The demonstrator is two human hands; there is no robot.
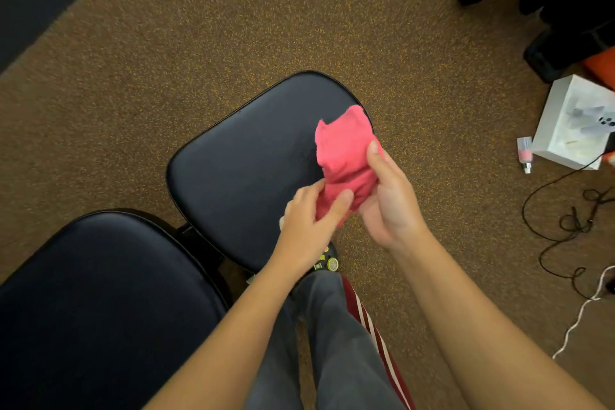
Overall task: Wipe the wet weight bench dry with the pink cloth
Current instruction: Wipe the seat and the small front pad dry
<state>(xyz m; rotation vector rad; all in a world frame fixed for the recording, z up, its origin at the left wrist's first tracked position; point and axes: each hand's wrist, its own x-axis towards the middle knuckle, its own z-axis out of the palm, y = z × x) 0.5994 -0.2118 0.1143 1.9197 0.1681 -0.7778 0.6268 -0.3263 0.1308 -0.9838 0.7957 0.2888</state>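
Both hands grip the bunched pink cloth (344, 156), held over the right edge of the black bench pad (253, 163); whether the cloth touches the pad cannot be told. The right hand (387, 200) wraps the cloth from the right, thumb pressed on its upper side. The left hand (309, 220) pinches its lower left part between thumb and fingers. A second black pad (100, 303) lies nearer, lower left. On the brown carpet (233, 27) to the right are a white box (565, 130), a small bottle (525, 153) and black cables (565, 220).
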